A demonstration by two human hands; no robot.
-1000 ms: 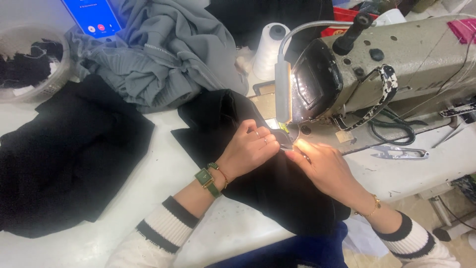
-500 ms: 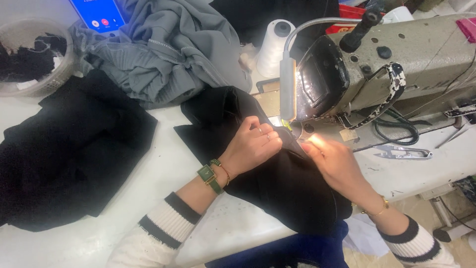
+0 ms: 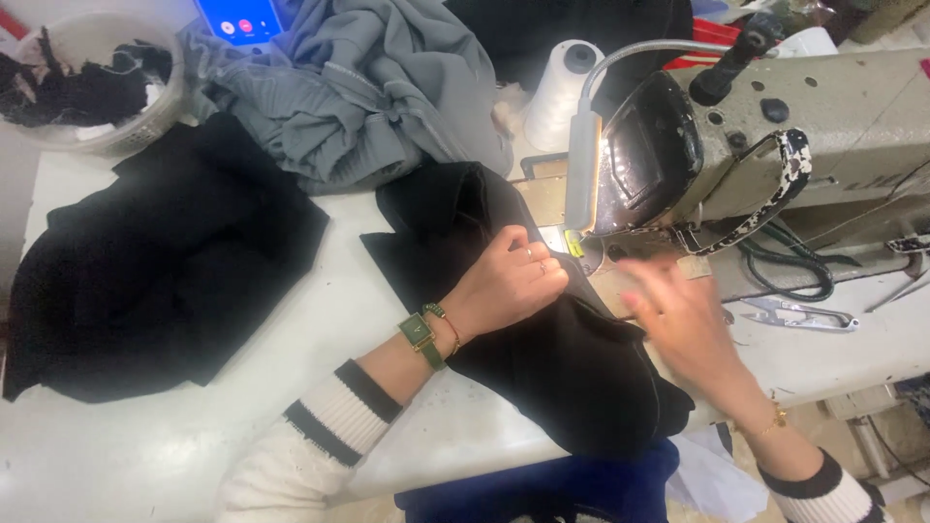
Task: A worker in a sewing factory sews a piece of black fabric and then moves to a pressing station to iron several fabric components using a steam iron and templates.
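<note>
Head view: the left hand (image 3: 509, 286) lies curled on a black piece of soft fabric (image 3: 542, 358) that is draped across the white tabletop (image 3: 194, 446) and hangs over its near edge. Its grip is pressed together, fingers (image 3: 542, 269) bunching a fold of that cloth just in front of the needle area of the worn grey-green industrial sewing machine (image 3: 775, 145). A small green square wristwatch (image 3: 422, 336) and a thin bracelet sit on that wrist, above a white knitted sleeve with black stripes.

The right hand (image 3: 678, 315) is blurred; its fingers are spread, hovering over the black fabric just to the right of the left hand's grip, and whether it touches the cloth cannot be told.

Beyond the grip, a white cone of thread (image 3: 562, 92) stands beside the machine, and a heap of grey cloth (image 3: 368, 97) lies farther back. Well to the left of the grip rests a second black garment (image 3: 165, 271), with a round clear plastic basket of scraps (image 3: 92, 82) behind it. Right of the right hand, small metal thread snips (image 3: 799, 315) lie on the tabletop.
</note>
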